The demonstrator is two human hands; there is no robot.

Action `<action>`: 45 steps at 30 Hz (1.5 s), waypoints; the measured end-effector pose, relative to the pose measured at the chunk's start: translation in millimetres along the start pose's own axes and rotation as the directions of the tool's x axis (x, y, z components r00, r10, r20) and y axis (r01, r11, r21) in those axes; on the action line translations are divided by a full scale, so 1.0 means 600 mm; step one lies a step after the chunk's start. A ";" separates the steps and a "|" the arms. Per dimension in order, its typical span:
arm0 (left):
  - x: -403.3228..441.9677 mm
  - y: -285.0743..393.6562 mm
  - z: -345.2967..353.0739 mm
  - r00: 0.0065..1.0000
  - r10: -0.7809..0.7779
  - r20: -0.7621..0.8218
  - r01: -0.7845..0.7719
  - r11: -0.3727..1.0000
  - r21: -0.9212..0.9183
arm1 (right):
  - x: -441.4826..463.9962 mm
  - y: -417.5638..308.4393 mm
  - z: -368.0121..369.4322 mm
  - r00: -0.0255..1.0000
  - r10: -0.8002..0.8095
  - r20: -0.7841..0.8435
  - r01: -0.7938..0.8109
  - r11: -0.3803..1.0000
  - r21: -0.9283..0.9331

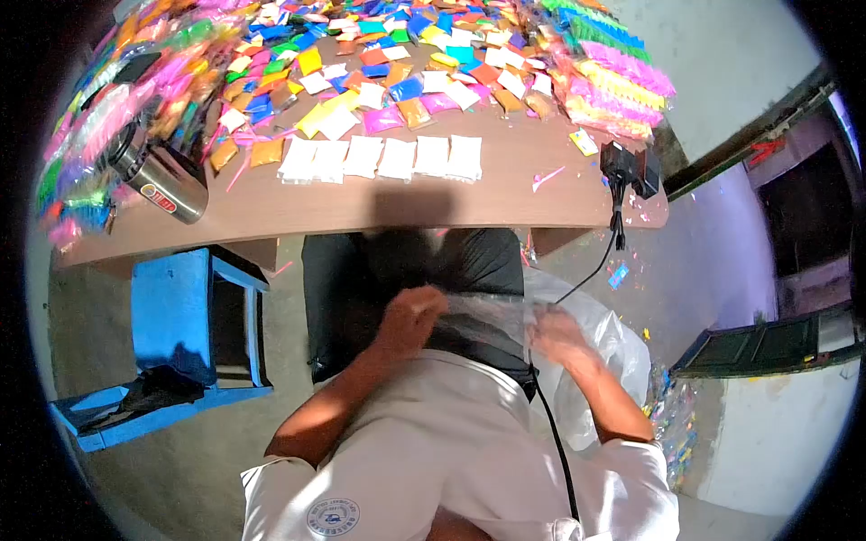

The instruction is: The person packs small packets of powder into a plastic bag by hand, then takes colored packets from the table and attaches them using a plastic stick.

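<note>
Over my lap, a stretch of clear plastic bag (487, 309) spans the space between my two hands. My left hand (417, 311) is closed on its left end. At the other end, my right hand (555, 332) also grips the plastic, its fingers slightly smeared by motion. More of the plastic hangs down past my right thigh. Ahead of my hands, several white packets (397, 159) lie in a row near the table's front edge. Neither hand touches them.
On the brown table (298, 209) are a heap of colourful packets (406, 88), bundled bright bags (613, 81), a steel flask (162, 180) and black power adapters (629, 167). Their cable runs down beside my right hand. A blue stool (171, 311) stands at left.
</note>
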State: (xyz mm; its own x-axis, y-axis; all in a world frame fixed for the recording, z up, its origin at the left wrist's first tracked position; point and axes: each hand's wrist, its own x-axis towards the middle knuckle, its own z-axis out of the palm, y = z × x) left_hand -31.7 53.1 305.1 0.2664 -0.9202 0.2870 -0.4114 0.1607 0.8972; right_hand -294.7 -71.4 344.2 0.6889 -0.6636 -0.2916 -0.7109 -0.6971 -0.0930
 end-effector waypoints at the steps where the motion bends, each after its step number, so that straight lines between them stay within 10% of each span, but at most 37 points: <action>1: 0.001 0.003 0.009 0.985 0.156 0.068 -0.161 0.983 0.084 | -0.008 -0.004 -0.001 0.990 -0.035 0.134 0.025 0.997 0.075; 5: 0.029 0.040 -0.007 0.997 -0.036 0.074 0.035 0.999 0.015 | -0.017 -0.069 -0.057 0.983 -0.153 0.102 0.076 0.846 0.528; 20: 0.127 0.095 -0.198 0.927 -0.065 -0.369 0.017 0.991 -0.131 | 0.178 -0.180 -0.237 0.893 -0.378 -0.243 0.438 0.854 0.281; 22: 0.135 0.058 -0.200 0.943 -0.068 -0.326 0.056 0.997 -0.044 | 0.232 -0.209 -0.214 0.709 -0.567 -0.419 0.658 0.746 0.103; 25: 0.141 0.017 -0.188 0.950 -0.055 -0.306 0.044 0.998 -0.043 | 0.279 -0.253 -0.212 0.799 -0.601 -0.032 0.593 0.777 0.212; 30: 0.146 0.017 -0.183 0.943 -0.095 -0.320 0.082 0.995 -0.053 | 0.327 -0.289 -0.143 0.652 -0.546 -0.527 0.753 0.381 0.537; 33: 0.155 0.041 -0.187 0.941 0.077 -0.330 -0.073 0.997 0.024 | 0.340 -0.307 -0.138 0.659 -0.562 -0.500 0.719 0.666 0.199; 37: 0.146 0.043 -0.188 0.944 0.076 -0.320 -0.070 0.997 0.030 | 0.363 -0.325 -0.125 0.551 -0.585 -0.595 0.810 0.546 0.213; 45: 0.128 0.009 -0.196 0.920 -0.013 -0.392 0.003 1.000 -0.027 | 0.298 -0.220 -0.146 0.859 -0.482 -0.172 0.506 0.850 0.145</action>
State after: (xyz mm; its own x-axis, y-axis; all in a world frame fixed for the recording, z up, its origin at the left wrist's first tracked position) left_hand 89.0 25.6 371.5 0.5919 -0.7088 0.3836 -0.3866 0.1679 0.9068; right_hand -65.2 -121.5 387.7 0.9588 -0.2812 -0.0416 -0.2766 -0.8893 -0.3641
